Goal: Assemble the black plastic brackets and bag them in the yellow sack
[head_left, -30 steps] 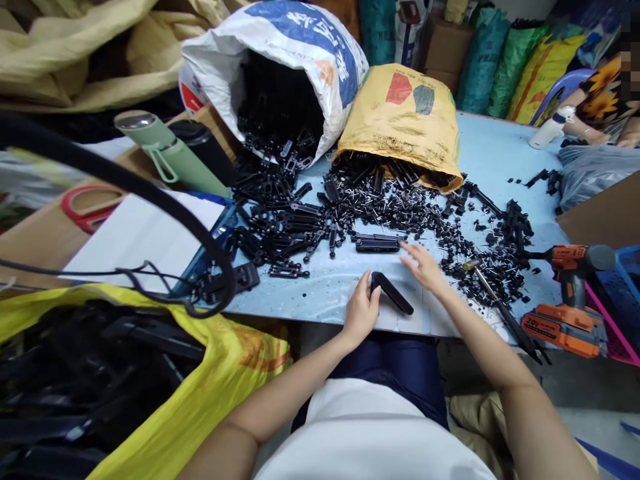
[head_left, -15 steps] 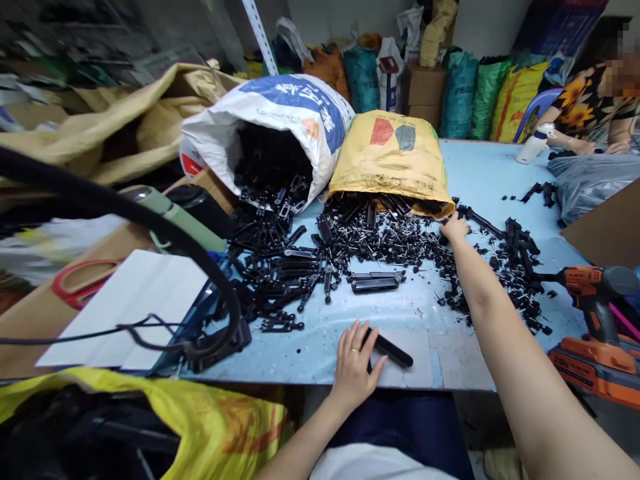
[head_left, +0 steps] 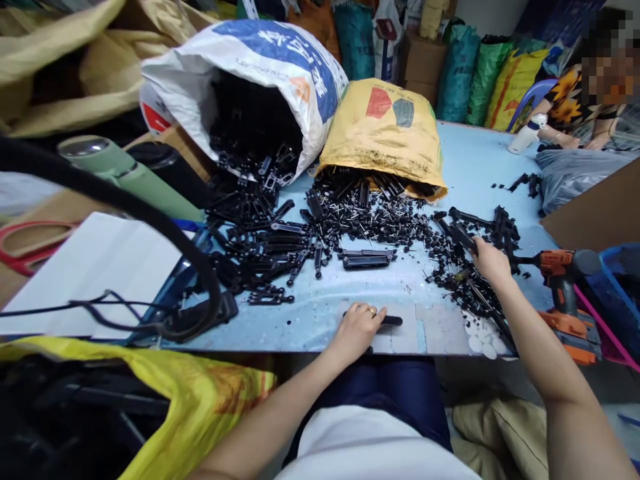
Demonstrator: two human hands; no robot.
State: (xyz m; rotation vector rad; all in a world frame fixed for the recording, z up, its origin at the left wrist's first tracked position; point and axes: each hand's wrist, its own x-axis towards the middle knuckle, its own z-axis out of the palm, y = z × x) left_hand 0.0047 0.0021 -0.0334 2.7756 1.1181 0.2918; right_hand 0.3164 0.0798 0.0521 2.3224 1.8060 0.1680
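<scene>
Near the front edge of the table, my left hand (head_left: 356,332) has its fingers curled over a flat black bar with a rounded end (head_left: 393,321). Much of that bar is hidden under the hand. My right hand (head_left: 493,263) is closed on one end of a long black part (head_left: 463,237), tilted over the pile on the right. Loose small black pieces and screws (head_left: 385,223) spread out below the yellow sack (head_left: 383,140). Between the hands and this spread lies a black hinged part (head_left: 367,259) on the table.
A white-and-blue sack (head_left: 320,73) spills black linkage pieces (head_left: 280,243) on the left. An orange cordless drill (head_left: 555,263) stands right of my right forearm. A cable, white board (head_left: 95,267) and green flask (head_left: 130,173) are at left. Another person sits at the far right.
My right hand has come back from the yellow sack's mouth, nearer and to the right, now with a black part in it. My left fingers have curled over the bar.
</scene>
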